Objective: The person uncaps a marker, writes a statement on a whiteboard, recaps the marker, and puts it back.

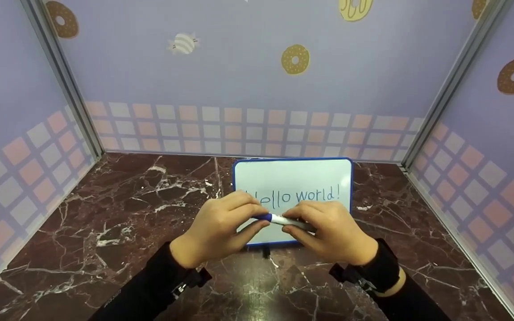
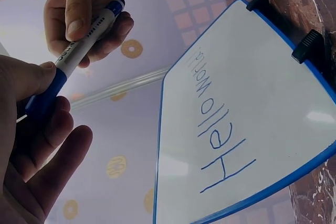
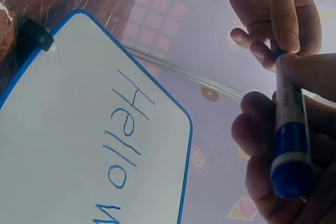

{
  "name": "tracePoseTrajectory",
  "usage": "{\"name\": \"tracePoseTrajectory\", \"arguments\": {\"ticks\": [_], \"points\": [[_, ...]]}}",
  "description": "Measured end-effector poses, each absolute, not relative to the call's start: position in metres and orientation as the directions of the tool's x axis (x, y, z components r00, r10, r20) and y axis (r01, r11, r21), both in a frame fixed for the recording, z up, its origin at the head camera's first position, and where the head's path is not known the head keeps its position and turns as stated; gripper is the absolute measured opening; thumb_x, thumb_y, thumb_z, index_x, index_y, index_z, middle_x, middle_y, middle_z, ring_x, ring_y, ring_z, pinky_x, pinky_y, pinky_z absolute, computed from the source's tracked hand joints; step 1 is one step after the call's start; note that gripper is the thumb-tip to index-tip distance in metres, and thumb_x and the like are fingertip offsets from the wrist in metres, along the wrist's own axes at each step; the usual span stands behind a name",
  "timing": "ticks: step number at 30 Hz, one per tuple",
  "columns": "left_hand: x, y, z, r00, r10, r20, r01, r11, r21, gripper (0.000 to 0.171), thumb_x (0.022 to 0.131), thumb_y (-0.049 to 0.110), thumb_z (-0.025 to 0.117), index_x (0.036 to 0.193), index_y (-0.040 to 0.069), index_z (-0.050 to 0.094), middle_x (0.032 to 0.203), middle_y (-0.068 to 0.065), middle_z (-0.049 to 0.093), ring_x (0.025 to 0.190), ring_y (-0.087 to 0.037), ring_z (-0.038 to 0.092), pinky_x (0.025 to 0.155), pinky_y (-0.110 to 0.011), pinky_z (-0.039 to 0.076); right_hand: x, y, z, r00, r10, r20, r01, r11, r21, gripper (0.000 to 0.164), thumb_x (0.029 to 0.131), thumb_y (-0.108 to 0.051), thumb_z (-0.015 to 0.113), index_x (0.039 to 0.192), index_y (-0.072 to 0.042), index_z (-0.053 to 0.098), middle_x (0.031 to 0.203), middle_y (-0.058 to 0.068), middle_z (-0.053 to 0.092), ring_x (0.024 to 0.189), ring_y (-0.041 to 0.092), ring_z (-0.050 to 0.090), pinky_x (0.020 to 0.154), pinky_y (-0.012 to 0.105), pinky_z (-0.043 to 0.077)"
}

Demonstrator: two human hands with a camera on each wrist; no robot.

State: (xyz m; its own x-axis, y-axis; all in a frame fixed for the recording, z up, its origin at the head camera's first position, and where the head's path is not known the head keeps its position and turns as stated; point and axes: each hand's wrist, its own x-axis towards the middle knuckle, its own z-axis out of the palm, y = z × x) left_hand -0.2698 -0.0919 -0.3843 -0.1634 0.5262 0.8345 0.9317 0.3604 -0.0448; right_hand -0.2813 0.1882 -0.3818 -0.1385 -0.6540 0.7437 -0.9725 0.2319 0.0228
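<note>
Both hands hold one whiteboard marker (image 1: 283,220) with a white barrel and a blue cap, in front of the whiteboard. My left hand (image 1: 223,223) pinches the blue cap end between thumb and fingers. The right hand (image 1: 330,227) grips the white barrel; its blue tail end (image 3: 292,174) shows in the right wrist view. Behind them stands a blue-framed whiteboard (image 1: 292,174) with "Hello world!" written in blue. In the head view the hands overlap its lower part, and the first letter is hidden behind the left hand.
Black feet (image 2: 308,45) at the board's lower edge rest on the dark red marbled table (image 1: 150,249). Lilac patterned panels (image 1: 239,76) wall in the table at the back and on both sides, joined by metal corner posts (image 1: 453,84).
</note>
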Motion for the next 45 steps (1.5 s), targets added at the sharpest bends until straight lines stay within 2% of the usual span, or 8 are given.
{"name": "tracePoseTrajectory", "arguments": {"ticks": [10, 19, 23, 27, 33, 39, 45], "points": [[-0.28, -0.103, -0.386, -0.198, 0.505, 0.84, 0.91, 0.414, -0.034, 0.012, 0.099, 0.014, 0.085, 0.109, 0.009, 0.081, 0.102, 0.001, 0.077, 0.088, -0.016, 0.072, 0.07, -0.027, 0.063, -0.289, 0.199, -0.382, -0.172, -0.641, 0.748, -0.954, 0.297, 0.034, 0.021, 0.096, -0.009, 0.088, 0.114, -0.008, 0.076, 0.091, -0.004, 0.073, 0.064, 0.004, 0.06, 0.058, 0.018, 0.054], [-0.291, -0.116, -0.388, -0.25, 0.46, 0.852, 0.883, 0.469, 0.006, 0.016, 0.101, 0.013, 0.08, 0.117, 0.008, 0.078, 0.103, -0.001, 0.079, 0.081, -0.015, 0.068, 0.065, -0.028, 0.059, -0.3, 0.22, -0.375, -0.214, -0.585, 0.782, -0.933, 0.359, 0.014, 0.018, 0.094, -0.006, 0.087, 0.109, -0.007, 0.078, 0.092, -0.003, 0.076, 0.066, 0.005, 0.063, 0.057, 0.019, 0.055], [-0.297, -0.125, -0.388, -0.272, 0.442, 0.855, 0.867, 0.498, 0.018, 0.015, 0.103, 0.014, 0.079, 0.117, 0.007, 0.078, 0.104, -0.002, 0.079, 0.082, -0.017, 0.071, 0.068, -0.027, 0.061, -0.304, 0.233, -0.371, -0.28, -0.539, 0.794, -0.91, 0.412, -0.041, 0.014, 0.095, -0.009, 0.086, 0.107, -0.009, 0.079, 0.09, -0.004, 0.076, 0.067, 0.006, 0.063, 0.057, 0.02, 0.052], [-0.304, -0.134, -0.387, -0.292, 0.409, 0.864, 0.849, 0.527, 0.038, 0.016, 0.103, 0.014, 0.079, 0.116, 0.004, 0.078, 0.103, -0.004, 0.079, 0.079, -0.018, 0.07, 0.065, -0.028, 0.06, -0.308, 0.246, -0.368, -0.343, -0.497, 0.797, -0.88, 0.467, -0.088, 0.009, 0.099, -0.013, 0.085, 0.106, -0.011, 0.08, 0.091, -0.004, 0.076, 0.067, 0.008, 0.06, 0.058, 0.021, 0.047], [-0.314, -0.15, -0.386, -0.313, 0.364, 0.877, 0.825, 0.562, 0.061, 0.017, 0.103, 0.017, 0.078, 0.113, 0.004, 0.078, 0.097, -0.004, 0.078, 0.076, -0.017, 0.067, 0.062, -0.031, 0.059, -0.316, 0.26, -0.366, -0.365, -0.457, 0.811, -0.845, 0.528, -0.083, 0.01, 0.097, -0.012, 0.086, 0.105, -0.011, 0.079, 0.089, -0.004, 0.075, 0.066, 0.009, 0.055, 0.058, 0.022, 0.041], [-0.326, -0.164, -0.391, -0.353, 0.321, 0.879, 0.786, 0.612, 0.091, 0.014, 0.104, 0.016, 0.077, 0.113, 0.006, 0.078, 0.095, -0.003, 0.077, 0.076, -0.016, 0.068, 0.062, -0.032, 0.06, -0.322, 0.274, -0.367, -0.4, -0.428, 0.811, -0.796, 0.601, -0.076, 0.014, 0.096, -0.008, 0.088, 0.106, -0.01, 0.079, 0.084, -0.001, 0.068, 0.067, 0.008, 0.054, 0.059, 0.021, 0.041], [-0.337, -0.177, -0.399, -0.38, 0.299, 0.875, 0.747, 0.658, 0.1, 0.014, 0.103, 0.015, 0.079, 0.113, 0.006, 0.078, 0.093, -0.003, 0.077, 0.077, -0.018, 0.069, 0.063, -0.034, 0.061, -0.332, 0.291, -0.369, -0.461, -0.376, 0.804, -0.734, 0.67, -0.107, 0.015, 0.095, -0.007, 0.09, 0.106, -0.006, 0.08, 0.086, 0.003, 0.073, 0.068, 0.007, 0.062, 0.062, 0.016, 0.048]]}}
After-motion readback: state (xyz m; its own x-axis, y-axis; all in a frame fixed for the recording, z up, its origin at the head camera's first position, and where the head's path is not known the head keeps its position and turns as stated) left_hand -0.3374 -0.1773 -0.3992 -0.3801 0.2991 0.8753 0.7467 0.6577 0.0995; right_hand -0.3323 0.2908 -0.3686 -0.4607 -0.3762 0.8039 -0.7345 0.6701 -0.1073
